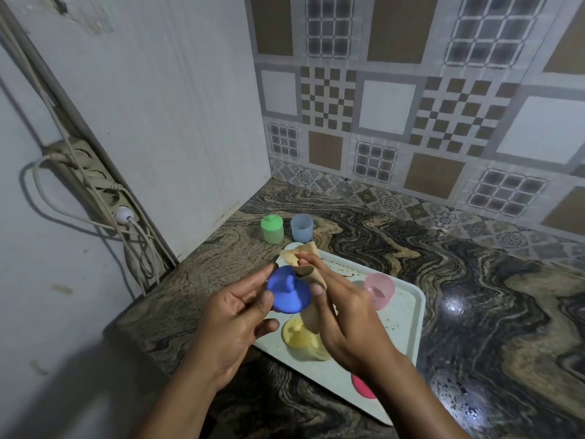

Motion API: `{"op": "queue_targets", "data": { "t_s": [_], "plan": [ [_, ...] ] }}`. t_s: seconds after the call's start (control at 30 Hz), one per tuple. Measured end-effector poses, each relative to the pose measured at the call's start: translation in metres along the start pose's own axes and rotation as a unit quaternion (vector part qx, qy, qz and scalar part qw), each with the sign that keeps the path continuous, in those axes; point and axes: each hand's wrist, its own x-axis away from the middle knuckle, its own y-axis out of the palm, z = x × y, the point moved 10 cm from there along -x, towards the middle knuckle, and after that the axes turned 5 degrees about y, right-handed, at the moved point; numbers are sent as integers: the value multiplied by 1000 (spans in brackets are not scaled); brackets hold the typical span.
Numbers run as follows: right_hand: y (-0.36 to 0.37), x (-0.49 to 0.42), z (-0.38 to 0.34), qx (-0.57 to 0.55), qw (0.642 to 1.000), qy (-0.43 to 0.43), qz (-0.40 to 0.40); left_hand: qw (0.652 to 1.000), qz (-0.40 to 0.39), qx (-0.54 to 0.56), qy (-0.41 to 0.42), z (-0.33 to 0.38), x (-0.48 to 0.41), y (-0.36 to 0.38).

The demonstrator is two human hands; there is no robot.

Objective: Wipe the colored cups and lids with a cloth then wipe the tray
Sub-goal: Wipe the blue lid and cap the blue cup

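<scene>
Pinched at its left rim between thumb and curled fingers of left hand [234, 315]: blue lid [286, 289], knob side facing up, raised above the left part of the tray [408, 312]. Clasped in right hand [345, 318]: tan cloth [304, 258], thumb and forefinger closed on it, folded edge pressed against the lid's upper right rim, loose corner sticking out beyond the fingertips. Just below the right-hand fingers, on the tray: yellow lid [296, 334], with a pale yellow cup [319, 348] against it, mostly hidden under the palm. Right of the right-hand knuckles: pink cup [379, 289], upright and open, on the tray. Beneath the right wrist: pink-red lid [362, 386], largely covered, near the tray's front edge. Beyond the fingertips of both hands, off the tray on the marbled counter [474, 280]: green cup [271, 229] with its green lid on, and blue cup [301, 228] without a lid, side by side, touching or not unclear. Brown smears on the tray surface past the right-hand fingers. Well left of the left hand, on the wall: power strip [95, 179] with a white plug and cables. Patterned tiles [411, 106] behind the counter.
</scene>
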Motion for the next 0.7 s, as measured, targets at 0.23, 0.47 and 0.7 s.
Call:
{"op": "queue_targets", "data": {
  "t_s": [0.23, 0.47, 0.7],
  "plan": [
    [-17, 9, 60, -219, 941, 240, 96, 996, 9, 84, 9, 11, -5, -12],
    [25, 25, 39, -481, 825, 296, -2, 998, 61, 24, 2, 12, -9, -22],
    [21, 31, 41, -378, 880, 287, 22, 990, 56, -124, 45, 18, -4, -19]
  ]
}}
